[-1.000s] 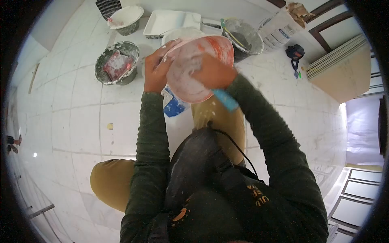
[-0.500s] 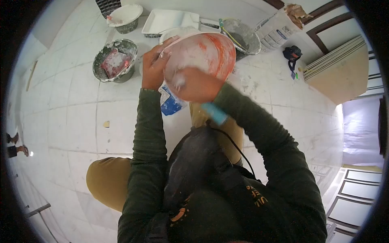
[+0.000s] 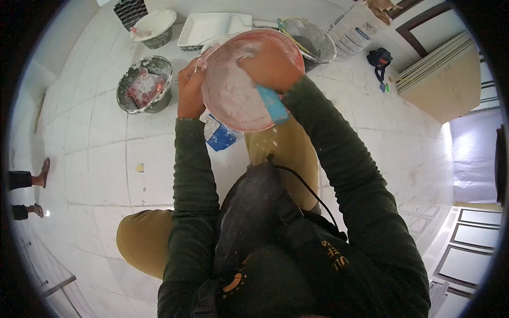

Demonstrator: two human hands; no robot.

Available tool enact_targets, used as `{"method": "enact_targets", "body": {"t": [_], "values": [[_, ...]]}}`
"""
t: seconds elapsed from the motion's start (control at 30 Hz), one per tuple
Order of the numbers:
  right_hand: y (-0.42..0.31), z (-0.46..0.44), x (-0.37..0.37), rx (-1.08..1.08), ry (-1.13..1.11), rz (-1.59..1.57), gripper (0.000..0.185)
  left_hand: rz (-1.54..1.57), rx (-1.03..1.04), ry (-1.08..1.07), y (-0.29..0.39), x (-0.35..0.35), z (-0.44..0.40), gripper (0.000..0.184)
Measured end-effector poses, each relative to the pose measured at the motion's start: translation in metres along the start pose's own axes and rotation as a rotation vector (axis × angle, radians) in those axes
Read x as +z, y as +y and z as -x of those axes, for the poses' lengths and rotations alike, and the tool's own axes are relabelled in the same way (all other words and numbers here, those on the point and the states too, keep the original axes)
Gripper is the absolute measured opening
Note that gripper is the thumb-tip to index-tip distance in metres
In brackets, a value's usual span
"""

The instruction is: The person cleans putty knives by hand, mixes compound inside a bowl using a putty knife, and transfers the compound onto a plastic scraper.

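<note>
A round reddish bowl [image 3: 233, 98], coated inside with whitish-pink paste, is tilted toward me above my knee. My left hand [image 3: 192, 85] grips its left rim. Inside the bowl my right hand [image 3: 271, 64] is closed around a tool whose turquoise end [image 3: 272, 105] sticks out below the hand; the tool's other end is hidden by hand and paste. A blue and white smeared piece [image 3: 221, 137] lies on the floor beneath the bowl's lower left edge.
At left stand a dark bucket [image 3: 144, 85] with a red item and a white basin [image 3: 154, 26]. Behind are a paint tray [image 3: 212, 29], a grey bucket [image 3: 313, 40] and a sack [image 3: 352, 29]. Stacked boards [image 3: 442, 79] lean right. Another person's feet [image 3: 40, 174] show far left.
My right hand has moved up within the bowl, after moving down and left earlier. The bowl now faces me more fully. The other person's feet have come further into view.
</note>
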State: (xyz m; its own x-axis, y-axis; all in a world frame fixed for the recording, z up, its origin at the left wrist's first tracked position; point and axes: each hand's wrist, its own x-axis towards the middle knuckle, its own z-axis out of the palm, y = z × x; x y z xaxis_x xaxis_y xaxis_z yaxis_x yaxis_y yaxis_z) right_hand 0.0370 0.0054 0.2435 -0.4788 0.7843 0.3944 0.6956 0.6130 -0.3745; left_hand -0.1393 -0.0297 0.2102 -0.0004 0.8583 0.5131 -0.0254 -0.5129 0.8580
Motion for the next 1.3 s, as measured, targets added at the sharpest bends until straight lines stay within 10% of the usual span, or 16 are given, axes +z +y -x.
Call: {"method": "enact_targets", "body": {"t": [0.17, 0.27, 0.37, 0.67, 1.17, 1.3], "values": [[-0.075, 0.020, 0.003, 0.094, -0.355, -0.179, 0.023, 0.037, -0.025, 0.034, -0.023, -0.008, 0.003, 0.046], [-0.028, 0.043, 0.027, -0.062, -0.155, -0.292, 0.035, 0.018, -0.100, 0.068, -0.023, -0.009, 0.005, 0.045], [-0.031, 0.044, -0.013, 0.476, -0.286, -0.706, 0.040, -0.013, -0.137, 0.027, -0.024, -0.019, 0.006, 0.046], [-0.012, 0.025, 0.031, 0.320, 0.224, -0.258, 0.017, 0.179, -0.164, -0.019, -0.013, -0.002, 0.000, 0.042], [-0.029, 0.044, 0.037, -0.022, -0.388, -0.516, 0.022, 0.075, -0.149, -0.014, -0.019, -0.013, -0.001, 0.046], [-0.018, 0.039, 0.016, -0.031, -0.114, -0.325, 0.020, 0.280, -0.325, 0.037, 0.004, -0.008, -0.002, 0.048]]}}
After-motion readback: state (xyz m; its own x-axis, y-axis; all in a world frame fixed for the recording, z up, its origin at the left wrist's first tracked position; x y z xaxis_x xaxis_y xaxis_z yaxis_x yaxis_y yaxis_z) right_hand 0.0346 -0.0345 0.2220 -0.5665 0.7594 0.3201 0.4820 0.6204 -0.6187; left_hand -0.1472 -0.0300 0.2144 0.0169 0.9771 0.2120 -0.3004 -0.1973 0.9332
